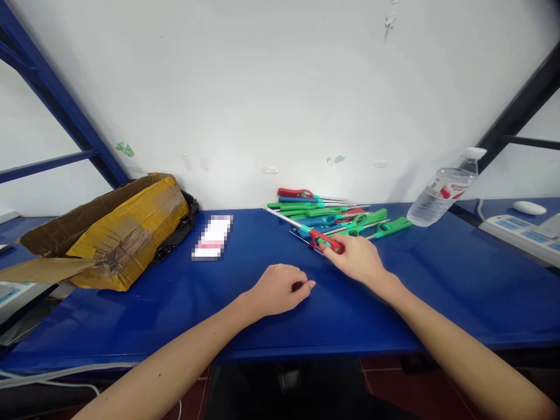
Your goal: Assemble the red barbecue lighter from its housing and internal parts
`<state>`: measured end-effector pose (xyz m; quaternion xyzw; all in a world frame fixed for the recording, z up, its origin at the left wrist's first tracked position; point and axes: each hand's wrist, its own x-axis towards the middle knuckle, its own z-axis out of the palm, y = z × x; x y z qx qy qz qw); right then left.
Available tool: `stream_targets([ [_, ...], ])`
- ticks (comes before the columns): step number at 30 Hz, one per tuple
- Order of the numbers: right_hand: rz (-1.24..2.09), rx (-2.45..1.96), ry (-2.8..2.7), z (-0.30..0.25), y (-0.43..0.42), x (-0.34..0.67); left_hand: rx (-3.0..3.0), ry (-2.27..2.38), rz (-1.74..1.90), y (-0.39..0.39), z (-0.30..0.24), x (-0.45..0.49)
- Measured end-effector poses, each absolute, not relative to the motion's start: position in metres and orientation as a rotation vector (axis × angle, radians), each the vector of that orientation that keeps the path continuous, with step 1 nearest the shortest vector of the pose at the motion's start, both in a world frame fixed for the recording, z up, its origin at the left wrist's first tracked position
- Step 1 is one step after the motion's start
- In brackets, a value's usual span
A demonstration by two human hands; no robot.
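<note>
From my remote seat, I see the right hand (356,256) gripping a red stick lighter (315,234) by its handle. The left hand (280,290) rests loosely curled, apparently empty. Beyond the right hand, the other stick lighters (321,220) lie loosely piled, unheld. Left of both hands, I can't see inside the cardboard box (131,227).

Scuffed white wall (245,105) behind a blue table (350,326), reddish tiled floor (420,388) below

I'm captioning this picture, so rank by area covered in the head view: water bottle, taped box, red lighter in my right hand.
Largest to smallest:
1. Taped box
2. Water bottle
3. Red lighter, partly hidden by your right hand
</note>
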<state>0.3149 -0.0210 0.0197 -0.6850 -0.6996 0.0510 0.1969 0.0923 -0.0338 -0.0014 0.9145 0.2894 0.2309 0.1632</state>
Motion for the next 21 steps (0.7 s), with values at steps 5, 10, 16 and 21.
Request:
stream_targets([
  [5, -0.059, -2.088, -1.975, 0.024, -0.024, 0.313, 2.667, 0.785, 0.633, -0.035, -0.004, 0.093],
  [10, -0.181, -2.13, -2.082, 0.023, -0.027, 0.309, 2.72, 0.686, 0.608, -0.038, -0.005, 0.093],
  [16, -0.174, -2.136, -2.204, 0.016, -0.026, 0.31, 2.726, 0.616, 0.634, -0.041, -0.005, 0.094],
  [21, -0.178, -2.128, -2.232, 0.014, -0.024, 0.31, 2.733, 0.605, 0.626, -0.043, -0.005, 0.094],
])
